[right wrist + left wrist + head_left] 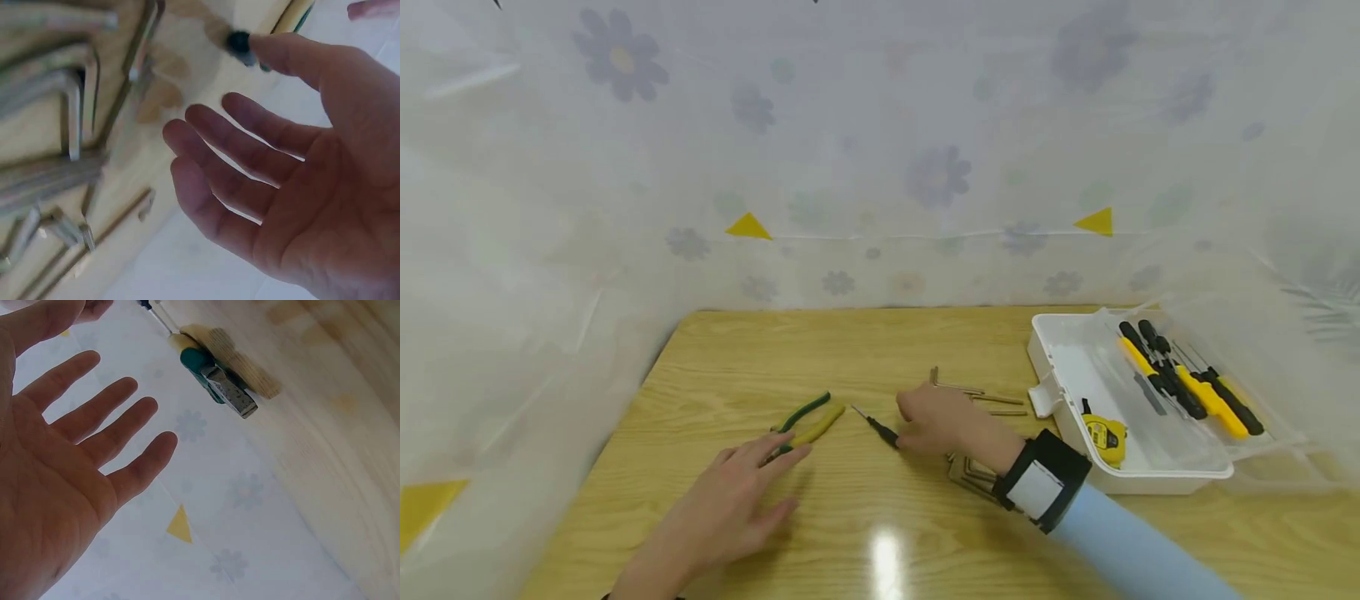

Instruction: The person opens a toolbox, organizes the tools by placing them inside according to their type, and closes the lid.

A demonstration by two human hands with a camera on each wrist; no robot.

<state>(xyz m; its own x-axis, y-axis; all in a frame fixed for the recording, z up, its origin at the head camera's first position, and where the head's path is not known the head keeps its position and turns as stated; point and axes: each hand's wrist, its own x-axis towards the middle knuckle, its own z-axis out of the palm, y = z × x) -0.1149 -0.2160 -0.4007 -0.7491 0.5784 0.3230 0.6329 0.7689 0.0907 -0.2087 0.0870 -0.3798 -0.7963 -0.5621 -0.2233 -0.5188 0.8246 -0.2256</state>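
A slim screwdriver with a black handle and a thin metal shaft (882, 432) lies on the table just right of centre in the head view, its tip directed to the upper left. The right hand (943, 421) is positioned over the handle end. In the right wrist view its fingers are loosely bent and apart from the thumb, gripping nothing; whether the thumb tip contacts the handle cannot be determined.

A pair of metal pliers with one green and one yellow handle (820, 423) lies left of the screwdriver. The left hand (730, 492), at lower centre-left, is held over the pliers' head with fingers spread; the left wrist view shows the fingers clear of the tool. The two hands are apart.

L-shaped metal hex keys (1000, 399) lie above and below the right wrist, which carries a black strap with a white patch (1045, 483).

At the right of the frame, an open white plastic case (1043, 350) contains a yellow tape measure (1105, 437). Yellow-and-black-handled tools (1210, 400) lie toward its right side. All items rest on a wood-grain table (737, 350), backed by a translucent flower-patterned sheet (880, 125).
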